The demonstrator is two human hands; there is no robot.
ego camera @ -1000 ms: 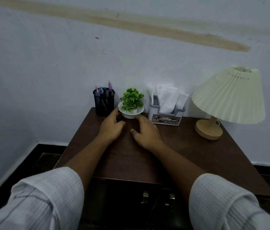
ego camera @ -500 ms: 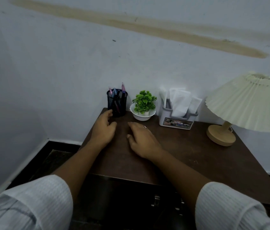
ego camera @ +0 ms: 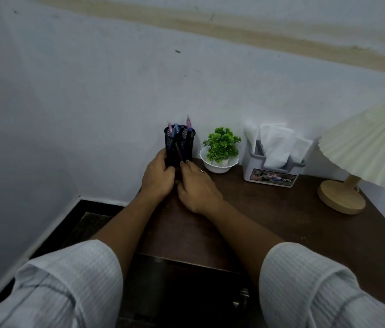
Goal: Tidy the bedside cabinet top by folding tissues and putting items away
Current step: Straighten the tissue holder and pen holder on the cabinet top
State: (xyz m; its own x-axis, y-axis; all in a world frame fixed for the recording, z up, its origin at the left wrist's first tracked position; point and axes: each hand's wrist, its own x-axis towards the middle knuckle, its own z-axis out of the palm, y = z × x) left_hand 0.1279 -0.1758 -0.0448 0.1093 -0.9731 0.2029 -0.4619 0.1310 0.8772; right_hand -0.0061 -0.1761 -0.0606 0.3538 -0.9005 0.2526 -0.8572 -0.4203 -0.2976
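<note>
Both hands moved from cabinet top, left hand [ego camera: 157, 177] and right hand [ego camera: 197, 187] clasping black mesh pen holder [ego camera: 179, 145], pens upright

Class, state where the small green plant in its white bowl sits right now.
In the head view, the small green plant in its white bowl sits at the cabinet's back, between the black mesh pen holder and grey tissue caddy.

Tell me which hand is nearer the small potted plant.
Right. The right hand sits just beside the potted plant, fingertips on the pen holder; the left hand is beyond the holder's far side.
</note>
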